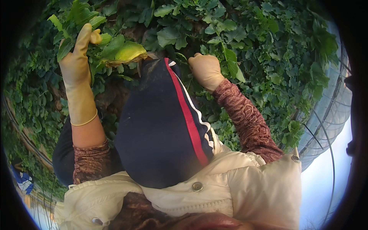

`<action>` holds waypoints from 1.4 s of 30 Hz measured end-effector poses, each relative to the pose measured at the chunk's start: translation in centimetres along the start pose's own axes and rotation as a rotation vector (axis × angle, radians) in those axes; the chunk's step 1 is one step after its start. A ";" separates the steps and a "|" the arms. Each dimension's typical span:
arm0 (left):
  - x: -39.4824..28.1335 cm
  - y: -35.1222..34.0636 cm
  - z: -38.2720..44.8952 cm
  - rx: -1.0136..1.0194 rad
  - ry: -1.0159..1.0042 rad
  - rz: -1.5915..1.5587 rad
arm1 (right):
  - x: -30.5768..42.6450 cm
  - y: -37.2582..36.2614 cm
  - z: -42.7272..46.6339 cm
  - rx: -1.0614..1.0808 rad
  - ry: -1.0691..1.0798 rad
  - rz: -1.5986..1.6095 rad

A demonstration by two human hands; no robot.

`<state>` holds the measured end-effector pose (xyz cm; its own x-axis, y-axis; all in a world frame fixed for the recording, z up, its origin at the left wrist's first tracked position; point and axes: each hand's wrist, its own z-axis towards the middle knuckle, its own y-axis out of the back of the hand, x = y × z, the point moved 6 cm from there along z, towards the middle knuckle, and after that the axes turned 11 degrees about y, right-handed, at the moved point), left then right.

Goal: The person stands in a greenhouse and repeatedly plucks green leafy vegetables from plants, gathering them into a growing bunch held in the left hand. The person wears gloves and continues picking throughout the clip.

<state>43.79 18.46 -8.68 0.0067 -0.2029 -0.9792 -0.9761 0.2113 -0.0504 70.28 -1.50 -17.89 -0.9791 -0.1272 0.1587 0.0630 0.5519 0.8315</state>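
Observation:
My left hand point(76, 64), in a yellow rubber glove, is raised among lobed green leaves at the upper left. Its thumb and a finger show near a leafy stem point(64, 28); whether it grips that stem is unclear. Just right of it lies a large leaf with a yellowed surface and dry brown edge point(130, 53). My right hand point(204, 69), in a similar pale glove, is curled into a fist low over the plants, right of my knee. What lies inside its fingers is hidden. A long green leaf point(231, 61) hangs beside its wrist.
Dense leafy plants point(258, 43) surround me. My bent leg in dark trousers with a red stripe point(189, 120) takes up the middle. A curved plastic-covered greenhouse wall point(325, 115) with thin rods stands at the right. A dark hose or pipe point(27, 142) runs along the left edge.

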 end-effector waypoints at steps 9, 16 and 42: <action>1.2 0.4 0.8 -0.023 0.020 -0.041 | -4.5 0.7 -9.5 -0.667 -0.001 0.837; 1.3 -0.6 0.6 0.074 -0.101 0.152 | -4.9 -1.4 -11.2 -1.030 -0.325 1.373; 8.1 -10.0 -4.6 0.660 0.659 0.236 | -3.6 0.8 3.3 -0.075 -0.181 0.209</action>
<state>52.64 10.30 -15.16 -0.4936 -0.5402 -0.6815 -0.6166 0.7700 -0.1638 73.19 2.14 -19.60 -0.9615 0.1356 0.2392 0.2749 0.4871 0.8289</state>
